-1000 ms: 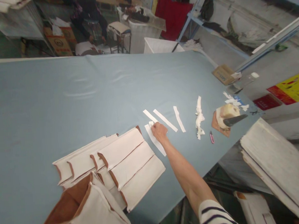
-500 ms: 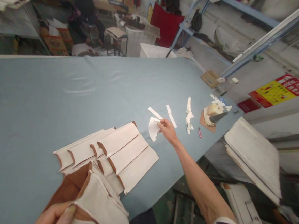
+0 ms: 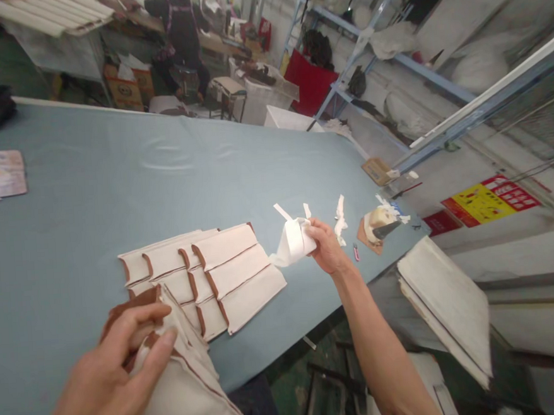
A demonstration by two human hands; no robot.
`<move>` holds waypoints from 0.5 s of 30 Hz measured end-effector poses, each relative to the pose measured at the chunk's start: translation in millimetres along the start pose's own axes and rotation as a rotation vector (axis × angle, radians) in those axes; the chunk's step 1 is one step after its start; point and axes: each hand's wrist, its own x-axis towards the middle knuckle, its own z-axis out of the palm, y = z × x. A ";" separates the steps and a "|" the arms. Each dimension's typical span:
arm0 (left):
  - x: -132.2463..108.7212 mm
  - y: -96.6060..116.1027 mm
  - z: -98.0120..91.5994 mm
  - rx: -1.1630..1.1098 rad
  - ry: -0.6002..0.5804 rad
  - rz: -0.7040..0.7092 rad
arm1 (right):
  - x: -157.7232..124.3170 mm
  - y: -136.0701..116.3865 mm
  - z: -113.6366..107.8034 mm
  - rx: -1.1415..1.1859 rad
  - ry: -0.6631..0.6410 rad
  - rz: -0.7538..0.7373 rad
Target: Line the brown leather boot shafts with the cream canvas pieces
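Note:
My left hand [image 3: 112, 364] is at the lower left, its thumb and fingers on the upper edge of a cream fabric piece [image 3: 188, 391] with a brown inner side. The piece tilts up at the table's near edge, and some of my fingertips are hidden in its fold. Over the table, my right hand [image 3: 327, 245] pinches a thin white curled sheet [image 3: 292, 241], possibly paper or backing. Between my hands lie several overlapping cream panels [image 3: 243, 270] with brown edges and seams. White strips [image 3: 282, 211] lie just behind the sheet.
A blue-grey cover lies over the table [image 3: 199, 181]. To the right are a crumpled white strip [image 3: 340, 221], a small red cutter [image 3: 355, 252] and a tape roll on a holder [image 3: 380, 221]. Boards [image 3: 447, 303] lean beyond the right edge. A person [image 3: 182, 31] is at the back.
The white sheet has come up off the table in my right hand and now looks larger and curled. My left hand has shifted its fingers on the fabric edge. The view has turned slightly left.

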 end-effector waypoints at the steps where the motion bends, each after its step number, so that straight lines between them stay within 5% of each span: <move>1: 4.2 3.6 2.9 -0.034 -0.049 0.030 | -5.3 -2.8 1.6 -0.003 -0.001 0.007; 7: 17.0 28.7 30.3 -0.176 -0.253 0.140 | -12.0 13.8 -6.1 -0.062 0.033 0.068; 15: 14.1 35.4 49.8 -0.178 -0.256 0.129 | 4.1 22.4 -76.9 -0.067 0.129 0.088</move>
